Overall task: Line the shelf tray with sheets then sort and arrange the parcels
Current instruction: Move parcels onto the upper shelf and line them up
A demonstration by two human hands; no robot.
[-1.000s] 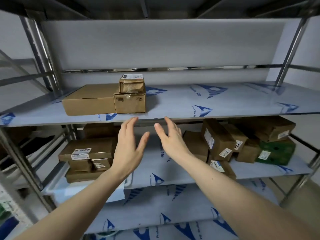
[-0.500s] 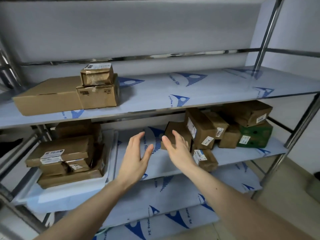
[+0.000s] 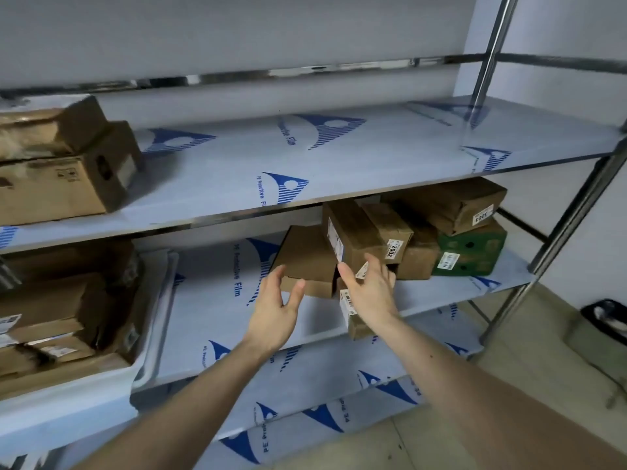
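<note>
A heap of brown cardboard parcels (image 3: 353, 239) lies on the middle shelf (image 3: 210, 300), which is lined with blue-printed film. A flat brown parcel (image 3: 305, 256) leans at the heap's left. My left hand (image 3: 276, 310) is open, fingers spread, just in front of that flat parcel. My right hand (image 3: 369, 290) is open too, reaching at the heap's lower parcels, close to or touching a labelled one (image 3: 353, 313). A green box (image 3: 471, 252) sits at the heap's right under another brown parcel (image 3: 454, 205).
Stacked brown boxes (image 3: 64, 164) stand at the left of the upper shelf (image 3: 339, 157). A white tray (image 3: 149, 354) on the middle shelf's left holds several parcels. Steel posts (image 3: 573, 218) frame the right side. A dark object (image 3: 607, 317) lies on the floor.
The view has swung right and down toward the parcel heap. Both hands have moved forward and right, from open air in front of the shelf edge to the heap itself.
</note>
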